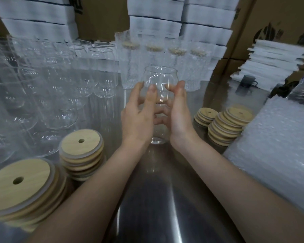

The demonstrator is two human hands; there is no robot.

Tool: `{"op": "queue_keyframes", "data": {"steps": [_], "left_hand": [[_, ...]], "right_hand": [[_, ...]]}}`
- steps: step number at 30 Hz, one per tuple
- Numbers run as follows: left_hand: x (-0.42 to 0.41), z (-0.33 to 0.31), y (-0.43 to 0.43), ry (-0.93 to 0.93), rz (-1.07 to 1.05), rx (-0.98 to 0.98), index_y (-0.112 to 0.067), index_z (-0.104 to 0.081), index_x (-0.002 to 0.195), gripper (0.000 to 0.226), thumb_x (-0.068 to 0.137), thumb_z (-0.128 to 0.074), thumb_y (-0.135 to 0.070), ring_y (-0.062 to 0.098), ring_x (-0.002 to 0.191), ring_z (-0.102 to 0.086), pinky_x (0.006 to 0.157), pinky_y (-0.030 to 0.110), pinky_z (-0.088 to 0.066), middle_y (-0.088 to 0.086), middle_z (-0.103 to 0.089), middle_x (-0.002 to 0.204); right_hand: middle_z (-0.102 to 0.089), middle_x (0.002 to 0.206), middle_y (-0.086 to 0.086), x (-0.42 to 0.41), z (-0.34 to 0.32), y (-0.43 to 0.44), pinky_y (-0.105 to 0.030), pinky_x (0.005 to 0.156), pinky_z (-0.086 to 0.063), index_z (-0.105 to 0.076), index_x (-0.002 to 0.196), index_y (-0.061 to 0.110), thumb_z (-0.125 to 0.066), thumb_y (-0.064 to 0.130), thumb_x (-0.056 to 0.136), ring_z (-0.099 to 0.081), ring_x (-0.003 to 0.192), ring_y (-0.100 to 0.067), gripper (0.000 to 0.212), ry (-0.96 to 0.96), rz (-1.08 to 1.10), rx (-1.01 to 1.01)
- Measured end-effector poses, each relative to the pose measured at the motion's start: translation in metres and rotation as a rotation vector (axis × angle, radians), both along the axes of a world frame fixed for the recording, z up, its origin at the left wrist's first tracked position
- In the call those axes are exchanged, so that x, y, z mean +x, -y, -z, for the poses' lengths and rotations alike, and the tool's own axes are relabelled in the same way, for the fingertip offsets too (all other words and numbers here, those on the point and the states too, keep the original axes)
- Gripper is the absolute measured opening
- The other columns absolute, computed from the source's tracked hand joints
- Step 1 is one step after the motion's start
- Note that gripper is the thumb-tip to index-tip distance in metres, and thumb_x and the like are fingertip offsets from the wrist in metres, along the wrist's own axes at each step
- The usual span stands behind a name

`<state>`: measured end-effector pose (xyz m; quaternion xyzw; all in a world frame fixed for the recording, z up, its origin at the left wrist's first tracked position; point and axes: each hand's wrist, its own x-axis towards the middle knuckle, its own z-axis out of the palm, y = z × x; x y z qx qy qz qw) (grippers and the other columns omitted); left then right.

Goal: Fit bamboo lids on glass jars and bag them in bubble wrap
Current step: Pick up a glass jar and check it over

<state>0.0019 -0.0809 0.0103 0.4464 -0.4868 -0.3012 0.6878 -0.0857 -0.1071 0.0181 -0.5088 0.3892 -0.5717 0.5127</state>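
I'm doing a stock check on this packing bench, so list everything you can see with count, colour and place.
held jar: one, clear, no lid, centre
empty jars: many, clear, table's left
wrapped jars: at least four, lidded, back centre
lid stacks: two left, about three right, tan
bubble wrap: one pile, white, right
foam sheets: several stacks, white, back and right
boxes: several, brown, behind
mug: one, dark, far right
table: one, grey metal, underneath
left hand: one, fingers round held jar
right hand: one, fingers round held jar
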Motion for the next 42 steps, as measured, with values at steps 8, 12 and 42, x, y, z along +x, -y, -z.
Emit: {"op": "queue_keyframes", "data": {"steps": [8,12,42], "left_hand": [[0.001,-0.008,0.0,-0.33,0.145,0.053,-0.031,-0.059,0.118,0.031,0.103,-0.035,-0.045,0.028,0.079,-0.074,0.061,0.039,-0.062,-0.002,-0.073,0.097],[0.004,-0.008,0.002,-0.442,0.198,0.175,-0.027,-0.062,0.125,0.043,0.103,-0.032,-0.049,0.024,0.079,-0.075,0.06,0.037,-0.062,-0.001,-0.073,0.109],[-0.001,-0.022,-0.017,-0.144,-0.073,0.016,-0.04,-0.061,0.096,0.047,0.077,-0.039,-0.076,0.029,0.082,-0.071,0.076,0.054,-0.058,0.008,-0.07,0.092]], "right_hand": [[-0.073,0.074,0.005,-0.006,0.0,0.007,-0.026,0.05,-0.047,-0.055,0.114,0.03,-0.029,0.051,0.104,-0.062,0.063,-0.015,0.035,0.125,-0.038,0.014],[-0.071,0.083,-0.005,-0.01,-0.003,0.007,-0.028,0.052,-0.053,-0.061,0.118,0.026,-0.041,0.048,0.101,-0.065,0.063,-0.016,0.034,0.209,-0.126,0.047],[-0.06,0.083,-0.012,0.004,-0.016,-0.009,-0.023,0.05,-0.046,-0.056,0.1,0.02,-0.019,0.051,0.104,-0.058,0.058,-0.014,0.049,-0.155,0.057,-0.078]]}}
